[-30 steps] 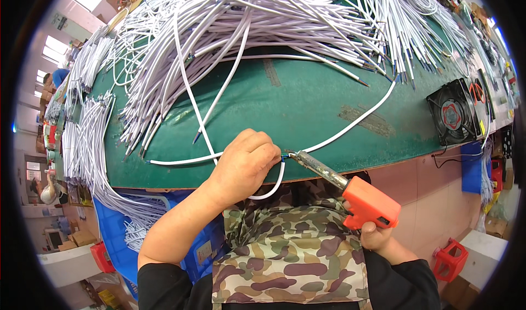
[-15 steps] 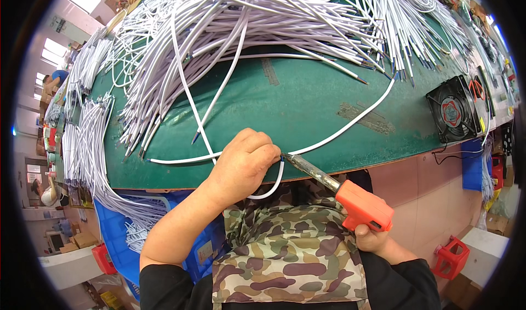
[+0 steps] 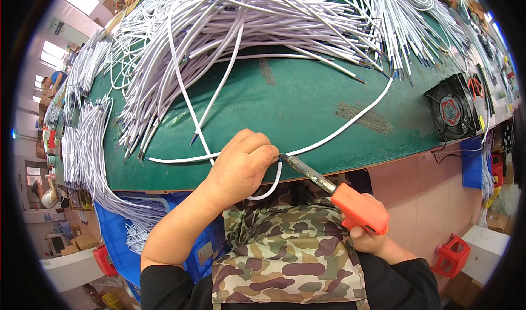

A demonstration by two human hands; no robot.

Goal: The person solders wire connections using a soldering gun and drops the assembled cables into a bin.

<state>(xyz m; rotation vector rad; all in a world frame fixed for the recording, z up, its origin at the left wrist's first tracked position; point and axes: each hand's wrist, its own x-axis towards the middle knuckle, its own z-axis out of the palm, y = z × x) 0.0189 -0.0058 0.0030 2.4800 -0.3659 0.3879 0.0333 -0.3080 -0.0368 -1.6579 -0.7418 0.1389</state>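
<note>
At the near edge of the green table, my left hand is closed in a pinch around the end of a white cable. That cable curves away to the right over the table. A short cable loop hangs below my fingers, its blue wire end at my fingertips. My right hand grips the orange handle of a gun-shaped soldering iron. The iron's metal tip meets the wire ends beside my left fingertips. My fingers hide the exact contact.
Heaped white cables cover the far side of the table. A black fan stands at the right edge, facing inward. Below the left edge is a blue crate with cables. A red stool is at lower right. Another person sits far left.
The soldering iron's handle and my right hand have shifted slightly left. Its tip stays at the wire ends, and my left hand keeps its pinch.
</note>
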